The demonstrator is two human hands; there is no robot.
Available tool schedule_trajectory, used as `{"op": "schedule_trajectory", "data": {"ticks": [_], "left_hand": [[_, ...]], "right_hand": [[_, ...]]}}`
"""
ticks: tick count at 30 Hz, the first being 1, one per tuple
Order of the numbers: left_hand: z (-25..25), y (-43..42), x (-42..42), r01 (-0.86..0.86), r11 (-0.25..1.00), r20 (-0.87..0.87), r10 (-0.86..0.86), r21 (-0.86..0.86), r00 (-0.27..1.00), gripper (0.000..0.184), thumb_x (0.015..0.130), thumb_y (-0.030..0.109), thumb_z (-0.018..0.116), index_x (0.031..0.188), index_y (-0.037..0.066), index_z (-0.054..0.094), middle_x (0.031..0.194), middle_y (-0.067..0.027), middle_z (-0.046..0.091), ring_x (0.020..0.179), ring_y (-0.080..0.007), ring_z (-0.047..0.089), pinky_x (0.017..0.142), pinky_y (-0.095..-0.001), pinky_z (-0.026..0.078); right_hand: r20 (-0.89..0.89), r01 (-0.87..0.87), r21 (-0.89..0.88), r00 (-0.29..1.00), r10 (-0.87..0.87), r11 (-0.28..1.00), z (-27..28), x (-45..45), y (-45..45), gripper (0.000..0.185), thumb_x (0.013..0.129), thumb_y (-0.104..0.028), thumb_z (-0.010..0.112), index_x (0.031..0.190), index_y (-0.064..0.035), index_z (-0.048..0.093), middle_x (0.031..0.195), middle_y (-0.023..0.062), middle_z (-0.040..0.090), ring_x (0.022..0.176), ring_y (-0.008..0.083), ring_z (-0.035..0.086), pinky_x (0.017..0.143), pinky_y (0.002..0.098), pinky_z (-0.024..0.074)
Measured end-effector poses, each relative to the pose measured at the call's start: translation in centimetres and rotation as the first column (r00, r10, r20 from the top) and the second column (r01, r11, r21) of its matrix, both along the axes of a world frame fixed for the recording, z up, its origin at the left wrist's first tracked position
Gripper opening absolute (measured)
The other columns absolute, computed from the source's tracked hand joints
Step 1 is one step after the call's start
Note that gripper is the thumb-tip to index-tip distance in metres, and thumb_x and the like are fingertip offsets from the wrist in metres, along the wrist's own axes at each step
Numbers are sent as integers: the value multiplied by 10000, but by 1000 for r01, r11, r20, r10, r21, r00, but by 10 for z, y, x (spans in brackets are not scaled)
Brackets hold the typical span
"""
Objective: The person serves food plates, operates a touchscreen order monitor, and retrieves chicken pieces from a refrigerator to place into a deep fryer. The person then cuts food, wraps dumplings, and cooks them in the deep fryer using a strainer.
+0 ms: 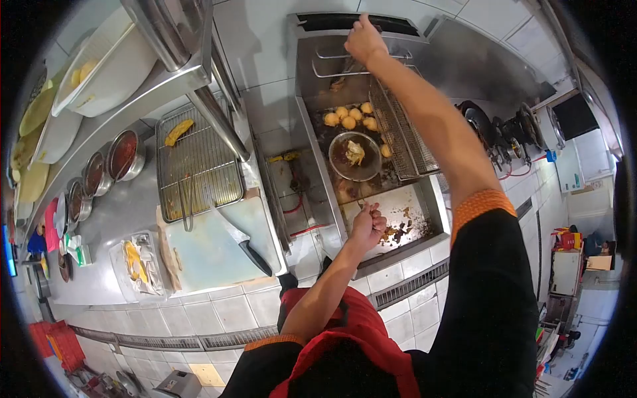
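Observation:
My left hand [368, 227] is closed around the handle of a round mesh skimmer [338, 167], low over the fryer's front part. A pale, battered-looking lump [355, 153] lies in the skimmer. Several round golden fried balls [348, 123] float in the dark oil behind it. My right hand [366, 43] is closed at the back of the fryer [434, 205], beside bent wire handles [325, 69]. What its fingers grip, if anything, is hidden. Under my right forearm a wire fryer basket [391, 129] sits tilted along the fryer's right side.
Left of the fryer, a steel counter holds a wire rack [189, 149] with tongs, a cutting board [212, 255] with a knife [249, 249] and sauce bowls [126, 156]. White tubs [109, 73] stand on the shelf above. Pans [481, 126] are at the right.

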State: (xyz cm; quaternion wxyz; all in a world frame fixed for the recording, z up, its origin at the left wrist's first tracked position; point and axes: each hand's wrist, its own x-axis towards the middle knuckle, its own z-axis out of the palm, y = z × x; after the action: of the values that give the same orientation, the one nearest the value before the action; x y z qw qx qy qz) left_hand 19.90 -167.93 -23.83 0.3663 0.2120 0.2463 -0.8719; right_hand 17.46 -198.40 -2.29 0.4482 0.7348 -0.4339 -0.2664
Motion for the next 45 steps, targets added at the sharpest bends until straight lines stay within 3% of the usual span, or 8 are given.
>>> {"op": "schedule_trajectory", "data": {"ticks": [5, 9, 14, 20, 27, 33, 35, 45], "left_hand": [[-5, -6, 2, 14, 1000, -103, -11, 27, 995, 343, 924, 424, 382, 897, 86, 426, 621, 32, 292, 483, -71, 281, 398, -200, 245], [-7, -10, -1, 44, 999, 30, -43, -24, 999, 413, 910, 461, 369, 811, 72, 465, 569, 62, 275, 474, -38, 313, 377, -171, 270], [-18, -12, -2, 63, 998, -21, -64, -24, 998, 418, 935, 473, 303, 783, 107, 436, 597, 41, 314, 454, -70, 290, 385, -202, 246], [-26, -6, -9, 68, 987, 131, -49, -143, 990, 515, 931, 521, 205, 721, 133, 470, 524, 65, 354, 405, -52, 305, 356, -179, 254], [-29, -1, -2, 118, 975, 215, -76, -190, 974, 476, 929, 508, 263, 718, 140, 480, 507, 54, 367, 391, -52, 316, 347, -176, 265], [-22, -4, -2, 57, 997, 163, -47, -55, 986, 418, 948, 446, 280, 807, 123, 505, 555, 46, 315, 421, -59, 268, 352, -185, 249], [-22, -4, -5, 69, 997, 191, -65, -18, 980, 402, 954, 427, 274, 834, 124, 510, 557, 49, 307, 424, -62, 262, 352, -189, 248], [-29, 3, 2, 138, 987, 150, -124, -85, 981, 380, 972, 348, 235, 844, 125, 514, 545, 54, 374, 386, -47, 297, 327, -167, 242]], "right_hand": [[98, 169, 160, 978, -186, 973, 61, 7, 27, 194, 686, -221, 669, 836, -103, 703, 853, 74, 676, 769, 241, 639, 614, 415, 426], [402, -103, 60, 913, 71, 993, 73, -21, 142, 176, 689, -110, 623, 843, -60, 554, 741, 95, 636, 669, 244, 635, 545, 333, 474], [806, 171, 185, 538, -249, 968, -1, -21, 266, 214, 736, -128, 600, 883, 4, 518, 748, 162, 609, 700, 331, 631, 603, 409, 496], [815, 354, 476, 166, -555, 805, -133, -34, 286, 271, 750, -167, 627, 888, 33, 507, 813, 223, 595, 727, 368, 623, 647, 418, 516], [801, 403, 470, 179, -571, 785, -176, -43, 270, 294, 723, -178, 650, 889, 31, 528, 852, 230, 609, 765, 371, 625, 673, 419, 516], [775, 314, 630, -194, -602, 710, -177, -72, 290, 269, 750, -211, 614, 797, 47, 559, 760, 255, 607, 783, 411, 599, 708, 445, 487], [893, 325, 435, -277, -355, 840, -203, -78, 295, 268, 758, -201, 595, 767, 64, 554, 711, 266, 590, 766, 437, 580, 705, 456, 474], [876, 435, 463, -92, -473, 773, -157, -49, 314, 212, 734, -171, 618, 807, 10, 532, 784, 225, 616, 746, 371, 617, 674, 435, 493]]}}
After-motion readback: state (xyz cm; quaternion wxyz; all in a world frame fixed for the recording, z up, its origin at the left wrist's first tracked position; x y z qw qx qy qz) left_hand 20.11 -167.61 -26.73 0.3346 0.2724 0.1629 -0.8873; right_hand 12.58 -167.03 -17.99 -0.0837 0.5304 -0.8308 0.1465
